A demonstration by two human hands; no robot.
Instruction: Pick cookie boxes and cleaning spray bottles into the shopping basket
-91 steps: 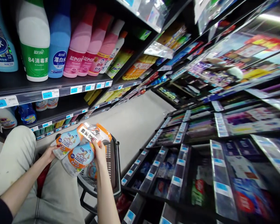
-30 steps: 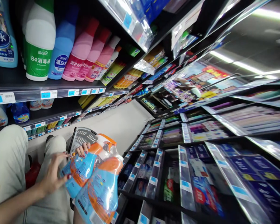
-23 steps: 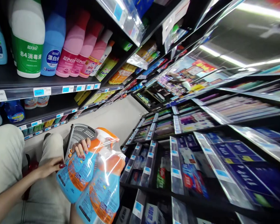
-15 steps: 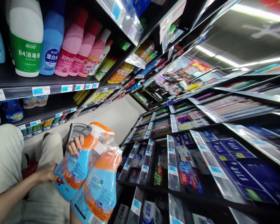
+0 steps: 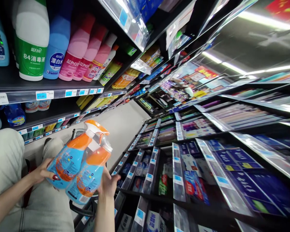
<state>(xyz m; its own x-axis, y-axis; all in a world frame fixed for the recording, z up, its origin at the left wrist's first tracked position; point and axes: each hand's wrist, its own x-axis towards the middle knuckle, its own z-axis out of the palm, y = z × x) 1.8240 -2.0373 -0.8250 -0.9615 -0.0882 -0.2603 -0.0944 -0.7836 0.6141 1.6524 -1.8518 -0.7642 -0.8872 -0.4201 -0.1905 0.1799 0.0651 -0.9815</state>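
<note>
I hold a plastic-wrapped twin pack of blue and orange spray bottles (image 5: 78,162) at the lower left, over my lap. My left hand (image 5: 42,171) grips its lower left side with fingers curled round the bottle's base. My right hand (image 5: 108,184) supports the pack from the right, palm against the nearer bottle, fingers wrapped behind it. The white spray nozzles point up and right. Part of a dark shopping basket (image 5: 87,206) shows under the pack.
Left shelves (image 5: 50,93) carry green, blue and pink detergent bottles (image 5: 70,48) with blue price tags. Right shelves (image 5: 183,167) hold boxed goods. A pale aisle floor (image 5: 120,125) runs between them. My knees in light trousers (image 5: 7,154) fill the lower left.
I have turned the pack over from its white labelled front to its blue back. My right hand moved from the pack's top to its right side, and the pack shifted left.
</note>
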